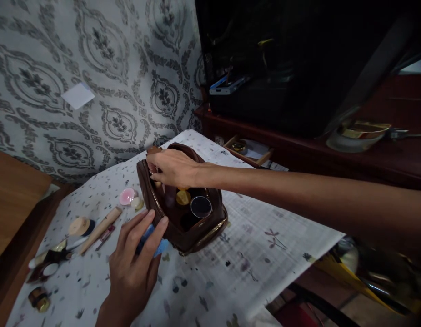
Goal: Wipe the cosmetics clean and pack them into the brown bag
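A brown zippered cosmetic bag (200, 238) stands unzipped on the table, with a round dark-faced item (201, 207) and a gold-yellow round item (183, 197) inside. My right hand (171, 167) reaches over its far left side, fingers curled down into the opening; what they grip is hidden. My left hand (137, 259) is at the bag's near left side, fingers apart, two fingertips by the zipper edge. Beneath those fingers shows a crumpled-looking blue thing (161, 246), partly covered. Beside the bag lie a pink round item (127, 196) and a small pale round item (137, 203).
Left on the patterned tablecloth (244, 245) lie a beige tube (100, 230), a thin red tube (105, 238), a beige-and-dark jar (81, 226), several small cosmetics and a brown-and-gold bottle (39, 299). A dark red cabinet (299, 159) with an open drawer (261, 159) borders the right.
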`<state>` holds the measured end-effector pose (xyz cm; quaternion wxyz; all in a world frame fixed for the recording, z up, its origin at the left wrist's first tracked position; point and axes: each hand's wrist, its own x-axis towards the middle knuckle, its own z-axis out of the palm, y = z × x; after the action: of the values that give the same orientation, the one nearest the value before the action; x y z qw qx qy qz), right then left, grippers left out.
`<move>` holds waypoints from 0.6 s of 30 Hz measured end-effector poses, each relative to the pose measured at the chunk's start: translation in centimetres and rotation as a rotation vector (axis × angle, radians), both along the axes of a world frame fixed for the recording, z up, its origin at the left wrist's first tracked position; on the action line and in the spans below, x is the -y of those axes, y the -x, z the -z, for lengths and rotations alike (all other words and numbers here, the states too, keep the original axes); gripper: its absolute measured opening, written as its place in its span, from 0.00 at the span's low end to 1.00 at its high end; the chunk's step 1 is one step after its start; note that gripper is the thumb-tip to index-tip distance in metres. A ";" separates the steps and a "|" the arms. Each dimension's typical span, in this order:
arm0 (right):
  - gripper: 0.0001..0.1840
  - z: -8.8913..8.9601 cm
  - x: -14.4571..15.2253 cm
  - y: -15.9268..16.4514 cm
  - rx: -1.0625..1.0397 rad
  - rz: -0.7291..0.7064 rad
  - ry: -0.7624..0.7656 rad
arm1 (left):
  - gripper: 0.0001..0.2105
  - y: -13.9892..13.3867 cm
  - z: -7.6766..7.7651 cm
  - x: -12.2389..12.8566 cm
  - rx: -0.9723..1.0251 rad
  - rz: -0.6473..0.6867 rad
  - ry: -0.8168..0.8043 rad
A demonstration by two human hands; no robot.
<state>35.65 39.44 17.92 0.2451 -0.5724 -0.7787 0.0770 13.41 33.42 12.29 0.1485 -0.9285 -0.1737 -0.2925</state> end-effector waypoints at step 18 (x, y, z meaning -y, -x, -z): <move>0.08 -0.6 -0.3 0.2 0.171 -0.043 0.113 | 0.31 0.1 0.3 -0.1 -0.003 -0.005 -0.006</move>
<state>35.46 39.72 18.48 0.1433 -0.5728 -0.8034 0.0768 13.34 33.49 12.02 0.1521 -0.9281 -0.1750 -0.2914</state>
